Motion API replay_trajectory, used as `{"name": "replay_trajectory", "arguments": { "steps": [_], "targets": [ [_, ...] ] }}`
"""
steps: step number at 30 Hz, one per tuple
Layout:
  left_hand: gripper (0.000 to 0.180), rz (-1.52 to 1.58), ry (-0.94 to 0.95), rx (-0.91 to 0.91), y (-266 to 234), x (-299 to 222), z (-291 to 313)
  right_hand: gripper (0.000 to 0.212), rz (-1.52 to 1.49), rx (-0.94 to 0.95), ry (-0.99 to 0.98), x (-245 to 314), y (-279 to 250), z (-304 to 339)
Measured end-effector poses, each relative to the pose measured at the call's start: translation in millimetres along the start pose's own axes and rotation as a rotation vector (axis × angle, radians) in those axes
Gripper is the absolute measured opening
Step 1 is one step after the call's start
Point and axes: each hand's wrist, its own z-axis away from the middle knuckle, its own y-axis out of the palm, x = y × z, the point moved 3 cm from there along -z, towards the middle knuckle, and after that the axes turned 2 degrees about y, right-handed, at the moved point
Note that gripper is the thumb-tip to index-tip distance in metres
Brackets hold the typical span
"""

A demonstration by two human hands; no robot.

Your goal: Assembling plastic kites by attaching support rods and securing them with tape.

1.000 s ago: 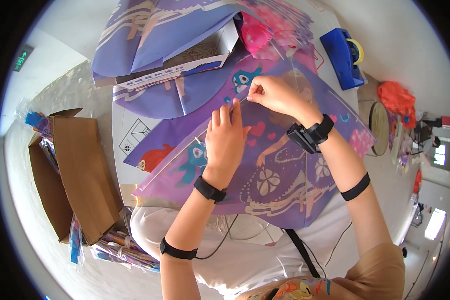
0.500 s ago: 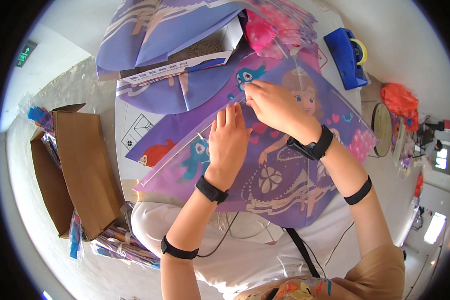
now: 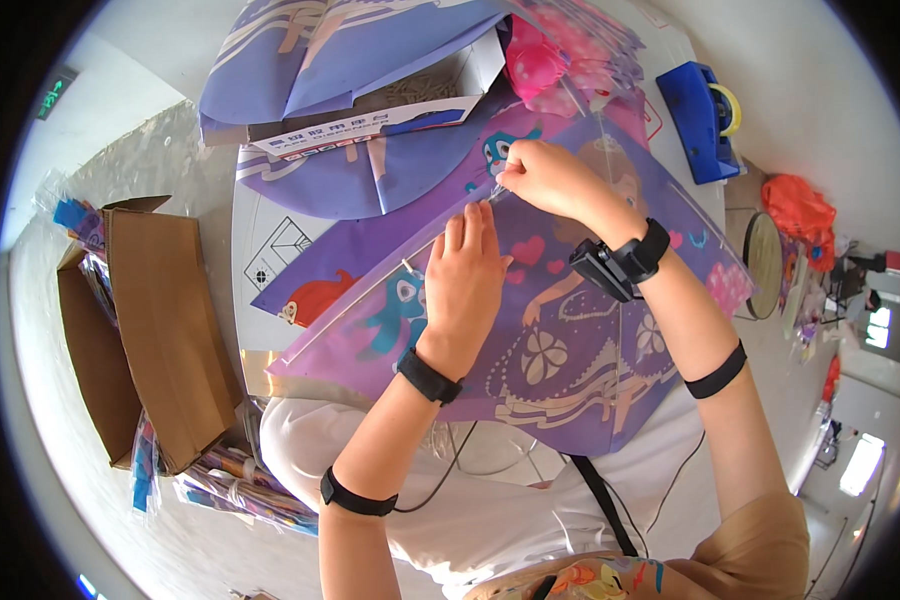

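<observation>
A purple kite (image 3: 560,300) printed with a princess figure lies spread over the near part of the table and my lap. A thin pale rod runs along its upper left edge, with a small white fitting (image 3: 410,267) on it. My left hand (image 3: 462,270) lies flat on the kite beside that edge, fingers stretched out. Just above its fingertips, my right hand (image 3: 545,180) is closed, thumb and fingers pinching the rodded edge; the exact spot gripped is hidden by the fingers. More printed purple kite sheets (image 3: 370,190) lie beneath and beyond.
An open white box (image 3: 370,125) of small beige pieces stands at the far left, partly covered by kite sheets. A blue tape dispenser (image 3: 695,125) with yellow tape sits far right. A cardboard box (image 3: 165,330) and wrapped bundles (image 3: 250,490) are on the floor left.
My right hand has shifted slightly up and right along the kite's edge, its wrist turning a little. My left hand stays flat on the kite, moved marginally right.
</observation>
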Motion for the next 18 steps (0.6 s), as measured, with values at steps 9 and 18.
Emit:
{"name": "replay_trajectory", "arguments": {
  "steps": [9,18],
  "targets": [
    [0.067,-0.006,0.013,0.007,-2.6,2.3,0.3,0.023,-0.392,0.297,0.172,-6.5,-4.9,-6.3],
    [0.067,0.01,0.008,-0.013,-4.5,-3.9,-11.7,0.022,-0.106,0.099,0.049,-21.1,-2.4,-0.3]
  ]
}}
